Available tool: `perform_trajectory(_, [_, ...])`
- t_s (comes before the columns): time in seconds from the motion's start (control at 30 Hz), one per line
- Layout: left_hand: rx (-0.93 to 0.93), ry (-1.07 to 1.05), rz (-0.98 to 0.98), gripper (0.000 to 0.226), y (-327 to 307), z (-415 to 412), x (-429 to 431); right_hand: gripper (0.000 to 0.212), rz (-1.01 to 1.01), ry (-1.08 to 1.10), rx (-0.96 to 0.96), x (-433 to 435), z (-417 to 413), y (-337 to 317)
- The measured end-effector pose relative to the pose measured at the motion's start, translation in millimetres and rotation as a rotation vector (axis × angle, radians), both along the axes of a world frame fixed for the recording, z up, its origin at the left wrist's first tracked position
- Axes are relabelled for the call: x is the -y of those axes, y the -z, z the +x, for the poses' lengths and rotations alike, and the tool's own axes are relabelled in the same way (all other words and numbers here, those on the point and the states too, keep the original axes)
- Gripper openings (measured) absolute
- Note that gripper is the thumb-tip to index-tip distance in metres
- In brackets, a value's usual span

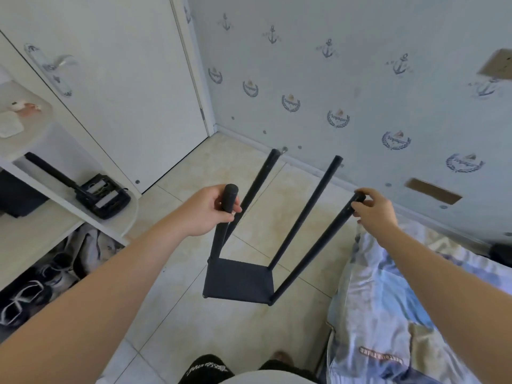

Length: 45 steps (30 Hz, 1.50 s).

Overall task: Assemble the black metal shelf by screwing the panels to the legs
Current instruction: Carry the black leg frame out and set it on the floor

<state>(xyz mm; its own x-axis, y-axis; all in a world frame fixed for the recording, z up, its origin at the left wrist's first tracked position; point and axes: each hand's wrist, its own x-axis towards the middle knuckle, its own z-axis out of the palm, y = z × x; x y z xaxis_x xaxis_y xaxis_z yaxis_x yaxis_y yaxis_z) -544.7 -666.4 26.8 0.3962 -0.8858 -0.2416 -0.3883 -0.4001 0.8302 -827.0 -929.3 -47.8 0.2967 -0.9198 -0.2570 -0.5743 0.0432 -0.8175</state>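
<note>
Hands (206, 210) (374, 210) around shelf legs (300, 214)

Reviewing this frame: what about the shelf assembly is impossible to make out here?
Head view, the only one:
- Screws at the panel corners: too small, black on black.
- Tip of the near-right leg: partly covered by the right hand pinching it.
- Lower far-left leg: crossed by the near-left leg that the left hand grips.
- Contents of the black case: blurred.
</note>
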Motion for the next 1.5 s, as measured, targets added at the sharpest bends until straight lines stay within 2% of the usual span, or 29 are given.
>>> perform_trajectory(0.17, [0.1, -0.089, 0.142, 0.025, 59.5, 25.9, 8.0, 0.026, -0.018, -0.149, -0.119, -26.0, 3.7, 30.2])
perform_trajectory(0.37, [0.115, -0.07, 0.306, 0.023, 139.1, 59.6, 33.9, 0.023, 0.028, -0.24, -0.271, -44.0, 29.5, 71.1])
perform_trajectory(0.57, [0.11, -0.035, 0.386, 0.026, 215.6, 90.8, 76.0, 0.021, 0.068, -0.199, -0.408, -43.5, 73.9, 124.0])
perform_trajectory(0.77, [0.113, -0.058, 0.445, 0.021, 290.9, 119.7, 103.0, 0.015, 0.175, -0.155, -0.473, -34.9, 113.0, 187.6])
perform_trajectory(0.93, [0.108, -0.078, 0.48, 0.027, 342.2, 135.2, 107.1, 0.014, 0.229, -0.136, -0.513, -34.9, 135.2, 231.5])
perform_trajectory(1.17, [0.1, -0.051, 0.517, 0.034, 375.9, 141.5, 107.7, 0.012, 0.304, -0.094, -0.53, -42.3, 152.0, 265.5])
perform_trajectory(1.37, [0.04, 0.03, 0.579, 0.041, 374.6, 136.0, 108.3, 0.008, 0.37, -0.063, -0.527, -44.4, 152.5, 264.8])
perform_trajectory(1.5, [0.001, 0.039, 0.641, 0.052, 357.7, 129.5, 100.1, 0.039, 0.462, -0.1, -0.536, -48.9, 146.5, 249.7])
